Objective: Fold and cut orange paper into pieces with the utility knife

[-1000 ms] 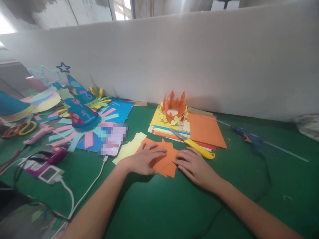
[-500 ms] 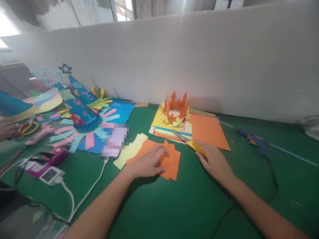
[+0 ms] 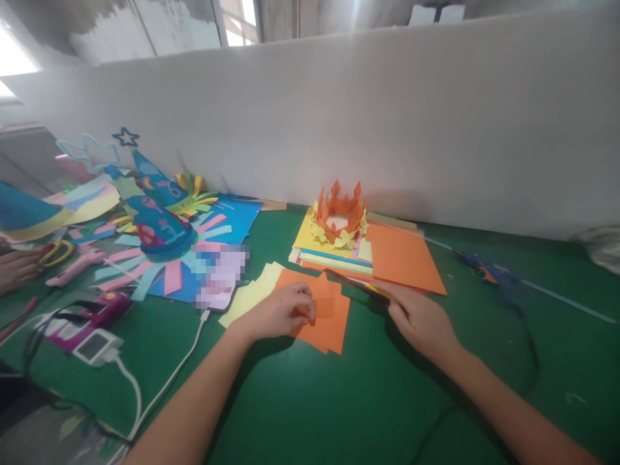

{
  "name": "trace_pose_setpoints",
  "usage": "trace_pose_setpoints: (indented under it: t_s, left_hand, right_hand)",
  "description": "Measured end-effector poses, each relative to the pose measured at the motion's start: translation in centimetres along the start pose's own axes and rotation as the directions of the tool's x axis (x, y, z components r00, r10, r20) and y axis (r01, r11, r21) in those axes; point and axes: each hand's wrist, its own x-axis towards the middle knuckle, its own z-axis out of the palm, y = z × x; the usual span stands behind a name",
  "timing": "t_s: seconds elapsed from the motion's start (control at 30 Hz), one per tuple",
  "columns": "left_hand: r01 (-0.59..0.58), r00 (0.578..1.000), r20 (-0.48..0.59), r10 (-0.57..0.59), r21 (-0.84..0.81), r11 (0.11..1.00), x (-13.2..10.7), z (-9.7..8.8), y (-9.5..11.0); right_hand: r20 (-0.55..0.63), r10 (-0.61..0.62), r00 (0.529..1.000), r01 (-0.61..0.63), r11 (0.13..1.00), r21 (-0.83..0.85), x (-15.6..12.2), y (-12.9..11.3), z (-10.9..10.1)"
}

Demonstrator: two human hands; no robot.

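My left hand point(image 3: 285, 309) is closed in a pinch on a small orange paper strip point(image 3: 324, 307), just over a loose pile of orange paper point(image 3: 334, 329). Pale yellow paper point(image 3: 256, 287) shows from under that pile on the left. My right hand point(image 3: 421, 320) is wrapped around a yellow-handled cutting tool with a long, pointed dark blade point(image 3: 351, 281). Its blade points left, across the pile's upper right side. Whether it is a knife or closed scissors, I cannot tell. Behind it, an orange and yellow paper crown point(image 3: 341, 219) stands on stacked coloured paper point(image 3: 305, 242).
An orange sheet point(image 3: 407, 258) lies right of the crown. A blue glue gun point(image 3: 494, 271) with its cord is further right. On the left are decorated cone hats point(image 3: 162, 226), a phone point(image 3: 223, 278) on a white cable, a pink glue gun point(image 3: 77, 266) and another person's hand point(image 3: 19, 268).
My left fingers have curled into a pinch on the orange strip and drawn slightly left. My right hand has turned the tool, so its blade now shows thin and lower, nearer the pile.
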Motion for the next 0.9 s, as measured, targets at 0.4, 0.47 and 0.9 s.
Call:
trace_pose_setpoints:
  t_s: [0.4,0.47,0.9]
  left_hand:
    - [-0.020,0.999,-0.042,0.025,0.124,0.992,0.1,-0.5,0.4]
    - [-0.032,0.999,-0.036,0.038,0.159,0.987,0.2,-0.5,0.2]
    - [-0.069,0.997,-0.038,0.070,0.049,0.996,0.7,0.3,-1.1]
  right_hand:
    - [0.170,-0.226,0.959,0.222,0.974,0.038,0.5,0.0,0.2]
    - [0.161,-0.271,0.949,0.271,0.962,0.022,0.5,-0.1,0.5]
    - [0.182,-0.423,0.888,0.421,0.906,0.054,0.7,-0.7,1.2]
